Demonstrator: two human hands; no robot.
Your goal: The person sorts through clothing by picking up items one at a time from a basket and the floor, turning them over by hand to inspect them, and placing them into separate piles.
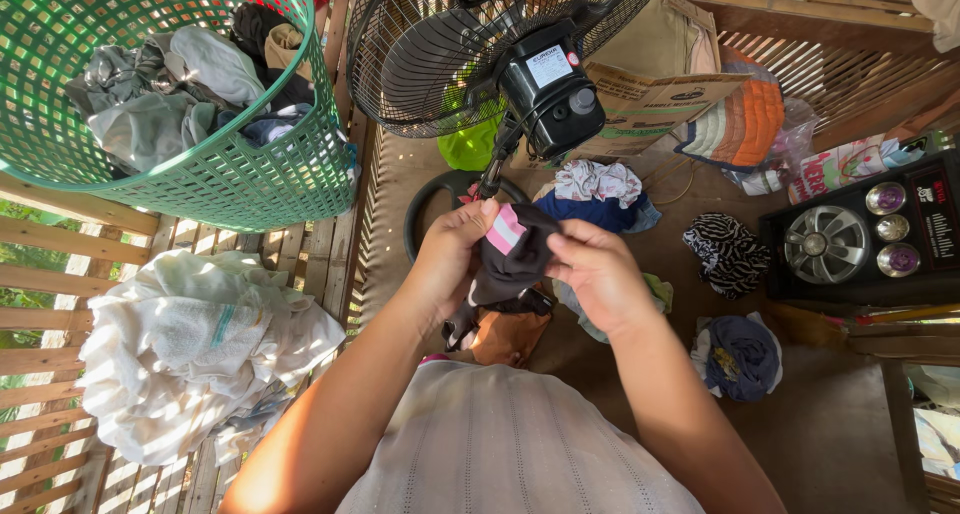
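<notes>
Bare forearms, no sleeves, pale ribbed top (pixel 510 444) (fine vertical lines), pink trim

A small dark garment (pixel 515 259) with pink-striped band, bunched, held up.

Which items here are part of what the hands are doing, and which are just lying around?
In hand:
- left hand
- right hand
- dark garment with pink stripes, gripped by both
- small folded piles on the floor

Lying about:
- green basket of clothes
- white heap
- fan
- speaker
</notes>
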